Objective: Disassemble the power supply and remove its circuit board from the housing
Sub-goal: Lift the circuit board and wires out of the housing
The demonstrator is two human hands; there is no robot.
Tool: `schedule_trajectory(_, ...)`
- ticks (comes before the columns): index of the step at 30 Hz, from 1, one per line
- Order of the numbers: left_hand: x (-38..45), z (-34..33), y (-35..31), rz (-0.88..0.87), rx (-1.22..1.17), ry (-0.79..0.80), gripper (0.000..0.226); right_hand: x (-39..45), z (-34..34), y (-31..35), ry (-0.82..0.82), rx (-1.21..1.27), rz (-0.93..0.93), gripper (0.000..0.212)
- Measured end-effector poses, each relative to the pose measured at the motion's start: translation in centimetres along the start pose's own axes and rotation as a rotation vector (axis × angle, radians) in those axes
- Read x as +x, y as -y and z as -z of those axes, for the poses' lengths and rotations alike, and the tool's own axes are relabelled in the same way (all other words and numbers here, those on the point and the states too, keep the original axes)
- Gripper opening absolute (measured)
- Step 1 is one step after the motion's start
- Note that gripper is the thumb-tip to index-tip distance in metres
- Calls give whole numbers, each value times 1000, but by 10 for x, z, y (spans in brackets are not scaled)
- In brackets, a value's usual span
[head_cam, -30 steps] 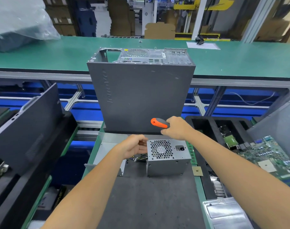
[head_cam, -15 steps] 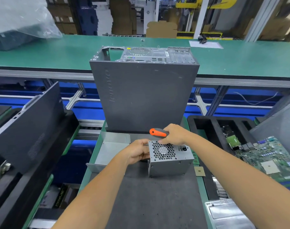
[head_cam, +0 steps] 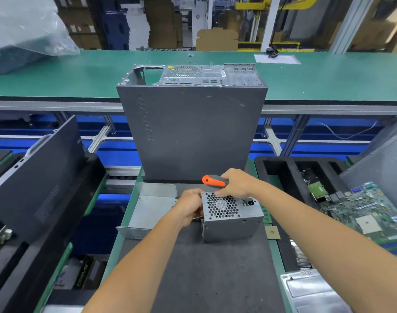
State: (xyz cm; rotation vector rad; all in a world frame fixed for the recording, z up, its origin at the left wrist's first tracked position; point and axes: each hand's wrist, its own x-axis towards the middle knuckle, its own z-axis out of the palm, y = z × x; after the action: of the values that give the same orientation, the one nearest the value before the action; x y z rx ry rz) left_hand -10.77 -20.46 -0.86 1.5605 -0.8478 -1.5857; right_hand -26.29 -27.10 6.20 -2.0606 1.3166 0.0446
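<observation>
Two hands work at a grey metal power supply (head_cam: 230,216) that sits on the dark mat (head_cam: 193,272), just in front of the tall grey computer case (head_cam: 193,129). The left hand (head_cam: 189,207) is at its 9 o'clock side, fingers curled round the top corner. The right hand (head_cam: 237,184), at 12 o'clock, wraps its fingers tight round a screwdriver (head_cam: 213,181) with an orange handle, fingertips touching the box's top. A green circuit board (head_cam: 369,213) lies off at 3 o'clock.
</observation>
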Motion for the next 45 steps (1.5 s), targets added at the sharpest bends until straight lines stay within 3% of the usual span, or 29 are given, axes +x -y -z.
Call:
schedule_trajectory(6, -6, 3, 10, -128, -87, 95, 23, -2, 10, -1, 91, 30, -11, 38)
schedule_trajectory(11, -4, 14, 8, -108, -77, 259, 34, -2, 7, -3, 54, 20, -25, 48)
schedule_trajectory(22, 4, -1, 0, -19, -75, 119, 40, -2, 10, -4, 79, -69, -64, 38)
schedule_trajectory(28, -5, -4, 4, -89, -14, 89, 33, -6, 12, 3, 96, -119, -53, 43)
schedule_trajectory(35, -10, 0, -3, -191, -79, 327, 43, -19, 23, 5, 87, -127, -2, 37)
schedule_trajectory(40, -8, -5, -10, -208, -39, 415, 58, -28, 27, 6, -20, -268, 54, 74)
schedule_trajectory(43, -7, -4, -11, -207, 74, 408, 51, -34, 20, 0, -34, -325, 91, 47)
schedule_trajectory(45, -8, -2, -9, -218, 216, 448, 54, -37, 10, -3, 9, -335, 105, 59)
